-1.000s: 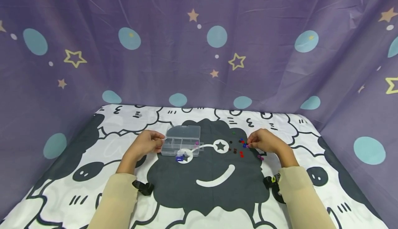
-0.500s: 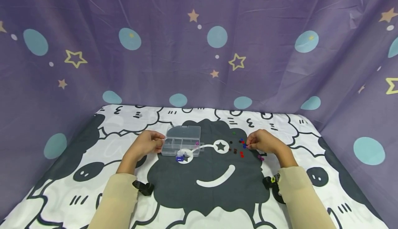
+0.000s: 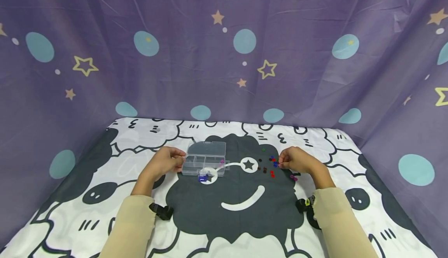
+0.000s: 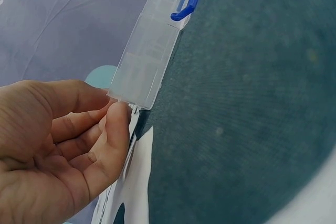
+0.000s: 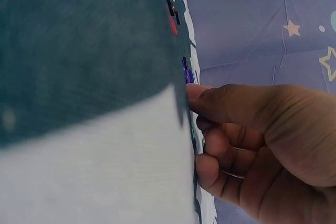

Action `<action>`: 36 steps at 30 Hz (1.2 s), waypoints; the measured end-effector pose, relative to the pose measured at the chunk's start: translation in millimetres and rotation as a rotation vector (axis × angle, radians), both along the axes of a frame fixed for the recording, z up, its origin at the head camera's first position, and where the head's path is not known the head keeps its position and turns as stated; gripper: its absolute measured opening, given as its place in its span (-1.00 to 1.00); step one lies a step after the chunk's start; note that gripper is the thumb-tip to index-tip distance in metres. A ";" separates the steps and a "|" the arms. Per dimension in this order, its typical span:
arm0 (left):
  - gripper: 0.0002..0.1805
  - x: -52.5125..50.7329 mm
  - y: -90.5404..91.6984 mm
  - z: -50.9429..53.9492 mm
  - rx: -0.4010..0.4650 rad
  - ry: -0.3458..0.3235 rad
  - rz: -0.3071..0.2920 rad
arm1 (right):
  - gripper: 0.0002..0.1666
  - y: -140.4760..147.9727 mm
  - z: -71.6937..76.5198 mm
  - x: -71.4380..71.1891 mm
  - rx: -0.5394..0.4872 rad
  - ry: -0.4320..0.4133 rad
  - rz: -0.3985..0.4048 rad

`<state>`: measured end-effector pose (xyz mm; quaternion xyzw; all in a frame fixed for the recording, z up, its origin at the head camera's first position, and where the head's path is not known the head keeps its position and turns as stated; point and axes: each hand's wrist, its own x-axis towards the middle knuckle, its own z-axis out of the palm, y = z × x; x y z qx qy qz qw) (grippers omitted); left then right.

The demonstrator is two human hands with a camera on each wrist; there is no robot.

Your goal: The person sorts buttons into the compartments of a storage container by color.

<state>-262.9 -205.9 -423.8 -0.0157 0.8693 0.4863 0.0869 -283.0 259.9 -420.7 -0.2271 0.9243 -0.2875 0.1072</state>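
In the head view, my left hand [image 3: 167, 160] grips the left end of a clear divided plastic box [image 3: 189, 168]. The box's lid [image 3: 206, 148] stands raised at the back, and a blue latch [image 3: 202, 178] hangs at the front. The left wrist view shows thumb and fingertips on the box's end. A pink ring-like piece [image 3: 222, 161] lies in a right-hand compartment. My right hand [image 3: 295, 159] has its fingertips down on the cloth beside small blue pieces [image 3: 275, 164]. Thumb and forefinger are close together in the right wrist view; whether they pinch a piece is hidden.
Small red pieces [image 3: 272, 174], brown pieces [image 3: 265, 170], a green ring [image 3: 263, 150] and pink rings [image 3: 293, 178] lie scattered around the right hand. A cartoon-printed cloth [image 3: 241, 219] covers the table. Behind it hangs a purple curtain [image 3: 297, 83].
The right fingertips have shifted slightly among the pieces. A pinkish piece seen by them a second ago no longer shows in the head view. The left hand and box have stayed put.
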 end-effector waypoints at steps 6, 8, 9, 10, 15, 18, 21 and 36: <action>-0.72 0.2 0.4 0.2 0.001 0.000 0.002 | -0.88 0.6 2.3 1.5 0.021 -0.016 0.012; -0.72 0.4 0.2 0.1 0.004 0.001 -0.001 | -0.87 0.9 2.5 1.7 0.022 -0.022 0.022; -0.72 0.5 0.1 0.1 0.006 0.001 -0.001 | -0.87 1.1 2.5 1.8 0.023 -0.025 0.027; -0.72 0.5 0.0 0.0 0.008 0.000 -0.002 | -0.87 1.3 2.4 2.0 0.023 -0.027 0.033; -0.73 0.2 -0.1 0.4 0.010 -0.003 0.002 | -0.87 1.8 2.7 2.8 0.022 -0.043 0.042; -0.73 0.3 0.0 1.1 0.009 -0.002 0.001 | -0.86 2.4 2.5 2.9 0.015 -0.054 0.037; -0.72 0.5 -0.2 1.6 0.011 -0.002 -0.002 | -0.85 2.8 2.5 2.6 0.012 -0.055 0.039; -0.72 0.7 -1.2 0.4 0.024 0.011 -0.016 | -0.83 -4.1 8.2 5.1 -0.015 -0.025 0.085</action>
